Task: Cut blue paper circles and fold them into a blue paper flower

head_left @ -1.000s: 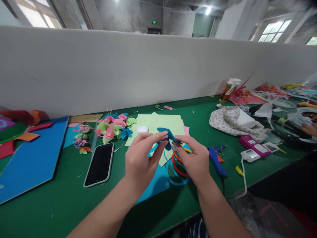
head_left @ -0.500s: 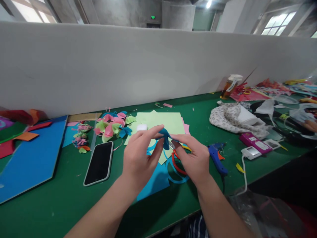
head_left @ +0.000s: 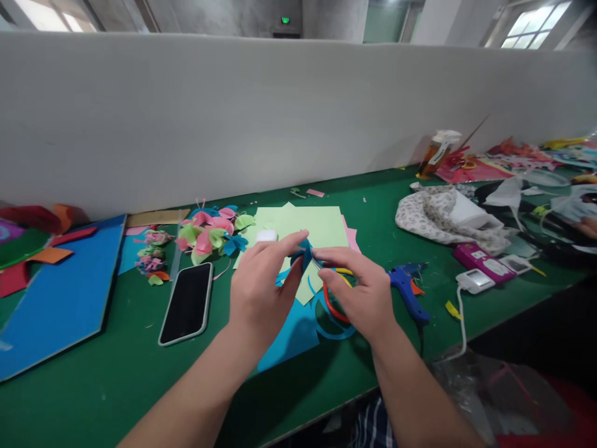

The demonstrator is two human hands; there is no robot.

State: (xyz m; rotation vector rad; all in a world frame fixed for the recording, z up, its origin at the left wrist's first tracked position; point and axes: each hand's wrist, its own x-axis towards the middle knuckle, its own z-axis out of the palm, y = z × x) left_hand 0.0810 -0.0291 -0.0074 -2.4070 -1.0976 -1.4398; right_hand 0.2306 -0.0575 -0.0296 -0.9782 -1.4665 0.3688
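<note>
My left hand (head_left: 261, 289) pinches a small folded piece of blue paper (head_left: 306, 255) between thumb and fingers above the table. My right hand (head_left: 361, 289) is just to its right. The right index fingertip is at the paper's edge, perhaps touching it, and the thumb is apart from the finger. Below lie scissors (head_left: 330, 305) with red and yellow handles, partly hidden by my right hand. Under them are light green sheets (head_left: 303, 224), a blue sheet (head_left: 293, 339) and curled blue cut-outs (head_left: 338, 336).
Left stand a phone (head_left: 186, 305), a bunch of paper petals (head_left: 212, 233) and a blue board (head_left: 60, 298). On the right are a blue glue gun (head_left: 408, 295), a patterned cloth (head_left: 424, 214), a purple box (head_left: 482, 261) and a jar (head_left: 438, 152). A white partition (head_left: 280, 118) runs behind.
The blue paper has turned more upright in my left fingers. My right thumb has parted from its index finger, which was pinching the paper's edge. The view has shifted slightly.
</note>
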